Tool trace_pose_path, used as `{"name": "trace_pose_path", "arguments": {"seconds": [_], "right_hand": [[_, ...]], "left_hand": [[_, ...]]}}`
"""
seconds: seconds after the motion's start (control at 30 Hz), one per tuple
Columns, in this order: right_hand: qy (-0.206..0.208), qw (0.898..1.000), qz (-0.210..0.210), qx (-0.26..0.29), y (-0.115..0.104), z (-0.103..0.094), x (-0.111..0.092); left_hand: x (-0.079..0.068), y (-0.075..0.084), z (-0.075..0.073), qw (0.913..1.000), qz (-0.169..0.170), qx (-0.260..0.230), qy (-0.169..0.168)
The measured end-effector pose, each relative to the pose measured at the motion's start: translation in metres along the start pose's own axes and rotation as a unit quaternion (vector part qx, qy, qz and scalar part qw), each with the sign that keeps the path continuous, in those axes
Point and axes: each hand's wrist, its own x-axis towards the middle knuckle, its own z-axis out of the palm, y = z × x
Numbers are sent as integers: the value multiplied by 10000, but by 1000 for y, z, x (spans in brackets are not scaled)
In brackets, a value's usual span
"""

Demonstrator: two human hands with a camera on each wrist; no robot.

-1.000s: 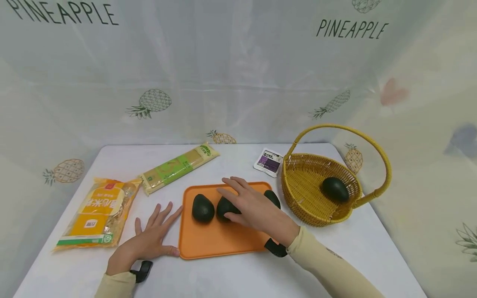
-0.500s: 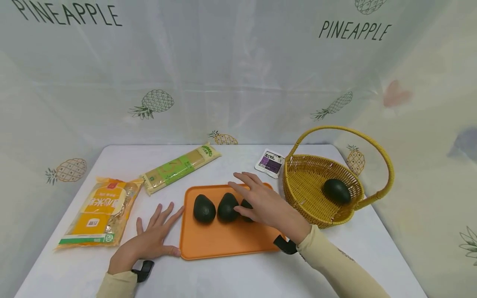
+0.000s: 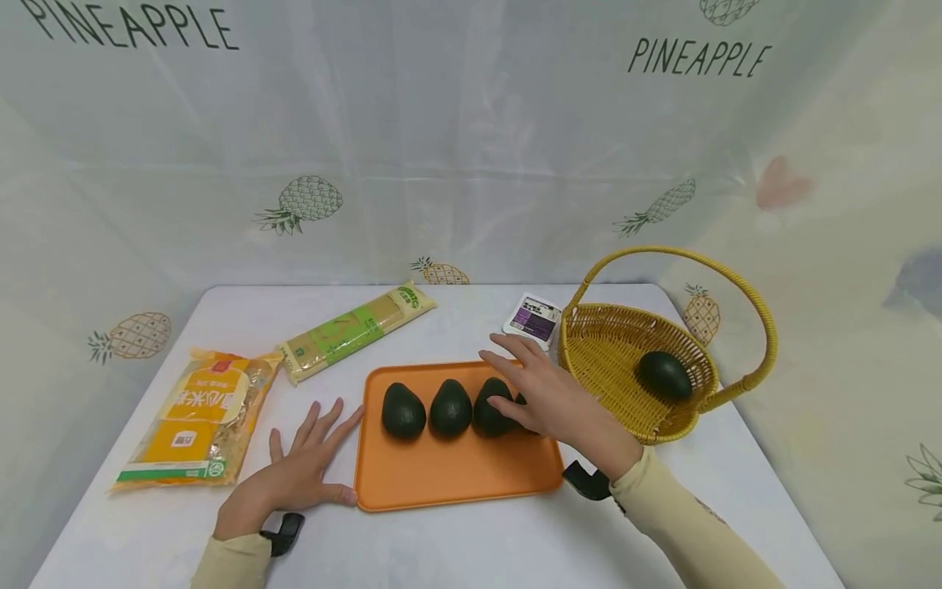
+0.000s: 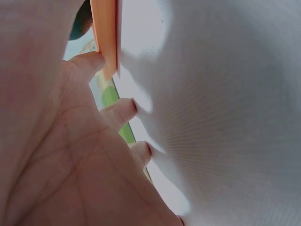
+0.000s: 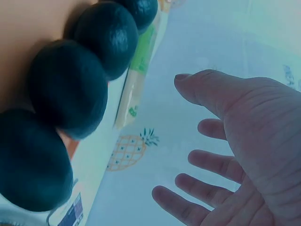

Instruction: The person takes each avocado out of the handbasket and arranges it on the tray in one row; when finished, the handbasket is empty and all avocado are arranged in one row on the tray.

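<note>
An orange tray (image 3: 441, 483) lies on the table, holding several dark green avocados (image 3: 450, 408) in a row along its far half. My left hand (image 3: 290, 478) is spread flat at the tray's left side, its thumb and index finger touching the rim. Over the tray's right end hovers my right hand (image 3: 559, 401), fingers loosely extended and holding nothing. It partly covers the rightmost avocado (image 3: 520, 400). In the right wrist view, a gap shows between that hand and the nearest avocado (image 5: 33, 160). One more avocado (image 3: 664, 375) sits inside the yellow wicker basket (image 3: 603, 368).
The basket's tall handle (image 3: 767, 343) arches up on the right. A small white and purple packet (image 3: 533, 319) lies beside the basket. At the left are a yellow bag (image 3: 199, 421) and a long green-labelled packet (image 3: 356, 331). A pineapple-print curtain (image 3: 471, 164) hangs behind the table.
Above the tray, my right hand has moved rightward along the row, uncovering the middle avocados. My left hand has stayed at the tray's left edge.
</note>
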Motion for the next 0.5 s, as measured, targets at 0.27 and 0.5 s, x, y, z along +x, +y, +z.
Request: {"name": "trace_pose_path", "arguments": {"seconds": [0.27, 0.5], "right_hand": [[264, 9995, 148, -30, 14, -6, -10], [184, 9987, 463, 135, 26, -12, -18]], "left_hand": [[1, 4, -2, 9998, -147, 95, -136], [1, 3, 0, 9998, -117, 75, -104]]}}
